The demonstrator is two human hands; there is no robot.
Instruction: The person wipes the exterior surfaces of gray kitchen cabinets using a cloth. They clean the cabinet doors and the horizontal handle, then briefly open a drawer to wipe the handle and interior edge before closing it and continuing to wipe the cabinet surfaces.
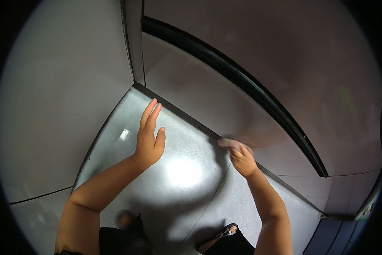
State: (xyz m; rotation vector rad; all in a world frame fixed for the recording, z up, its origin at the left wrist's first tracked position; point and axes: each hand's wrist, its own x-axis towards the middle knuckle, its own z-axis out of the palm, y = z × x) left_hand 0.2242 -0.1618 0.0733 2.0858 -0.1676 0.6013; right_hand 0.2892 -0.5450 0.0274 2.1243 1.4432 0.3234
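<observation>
My right hand [243,162] is closed round a crumpled, pale pinkish cloth [230,143]. The cloth meets the lower part of the glossy wall panel [186,74], just above the dark skirting strip [184,114] along the floor. My left hand [149,142] is raised in front of the same wall, nearer the corner. Its fingers are stretched out and its thumb stands apart, with nothing held. Whether its fingertips touch the wall or strip I cannot tell.
A black handrail [242,78] runs along the wall above my hands. Another pale wall [59,97] rises at the left. My sandalled foot [232,230] stands on the shiny grey floor [208,176], and dark blue panels [331,236] show at the lower right.
</observation>
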